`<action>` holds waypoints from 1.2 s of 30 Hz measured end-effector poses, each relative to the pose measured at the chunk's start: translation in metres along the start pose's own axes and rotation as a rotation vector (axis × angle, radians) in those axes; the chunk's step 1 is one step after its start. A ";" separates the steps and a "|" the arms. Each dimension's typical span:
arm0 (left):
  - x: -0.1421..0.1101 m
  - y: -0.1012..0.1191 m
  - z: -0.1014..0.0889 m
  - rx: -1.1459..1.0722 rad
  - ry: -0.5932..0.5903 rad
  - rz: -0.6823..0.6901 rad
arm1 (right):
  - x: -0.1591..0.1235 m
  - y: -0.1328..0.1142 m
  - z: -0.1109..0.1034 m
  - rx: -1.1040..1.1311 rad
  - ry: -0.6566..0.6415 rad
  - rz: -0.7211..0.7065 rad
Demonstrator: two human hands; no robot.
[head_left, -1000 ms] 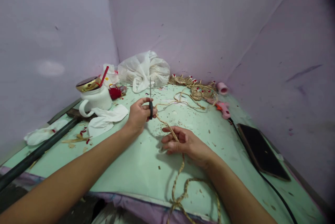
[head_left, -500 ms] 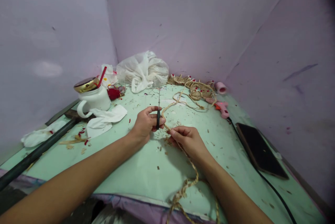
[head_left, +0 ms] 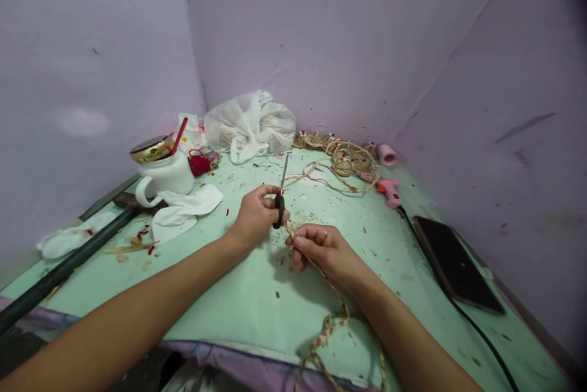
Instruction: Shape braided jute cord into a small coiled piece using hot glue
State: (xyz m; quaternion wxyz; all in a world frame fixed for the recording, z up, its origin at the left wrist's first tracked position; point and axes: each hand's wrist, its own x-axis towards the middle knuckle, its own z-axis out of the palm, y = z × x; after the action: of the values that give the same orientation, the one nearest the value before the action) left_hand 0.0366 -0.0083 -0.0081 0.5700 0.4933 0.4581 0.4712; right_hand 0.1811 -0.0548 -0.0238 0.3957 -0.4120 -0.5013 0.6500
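My left hand (head_left: 260, 214) is closed around the black handle of a pair of scissors (head_left: 279, 211), whose blades point away toward the back of the table. In a pinch between thumb and fingers, my right hand (head_left: 323, 249) holds a braided straw-coloured cord (head_left: 337, 294). One short end of this cord sticks out by my left fingertips. From my right hand the rest runs down to loose loops at the table's front edge. A thinner stretch of loose cord (head_left: 328, 184) lies beyond the scissors, its near end close to the blades.
Several woven pieces with red beads (head_left: 348, 159) lie at the back, beside a pink roll (head_left: 387, 155). A pink glue gun (head_left: 391, 191) and a phone (head_left: 458, 263) are on the right. Left stand a lidded white mug (head_left: 167, 175), a hammer (head_left: 92, 251) and a plastic bag (head_left: 252, 123).
The scissors have turned, their blades swinging right. Cord that rose from my hands toward the back loops now lies lower, apart from the held piece. My right hand has shifted slightly left.
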 end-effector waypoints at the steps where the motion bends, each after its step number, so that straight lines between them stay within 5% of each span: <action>1: 0.000 -0.002 0.000 0.064 -0.010 0.053 | -0.001 0.000 0.001 0.003 -0.010 -0.016; 5: 0.003 -0.016 -0.001 0.333 0.006 0.300 | -0.004 -0.001 0.003 0.024 -0.062 -0.057; 12: 0.022 -0.012 -0.017 0.222 0.164 0.188 | 0.005 -0.002 -0.005 0.158 0.250 0.056; 19: 0.034 -0.006 -0.034 0.219 0.210 0.182 | 0.008 -0.001 -0.010 0.207 0.316 0.060; 29: 0.015 0.004 -0.017 -0.047 0.035 -0.252 | 0.011 0.003 -0.004 0.258 0.263 0.101; 36: 0.008 -0.002 -0.011 -0.155 -0.158 -0.309 | 0.009 0.009 0.003 0.300 0.131 0.116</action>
State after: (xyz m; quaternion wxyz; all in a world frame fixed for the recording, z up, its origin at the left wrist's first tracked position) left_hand 0.0269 0.0007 -0.0120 0.7058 0.4072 0.4445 0.3720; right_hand 0.1740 -0.0487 -0.0330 0.4464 -0.4179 -0.3474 0.7109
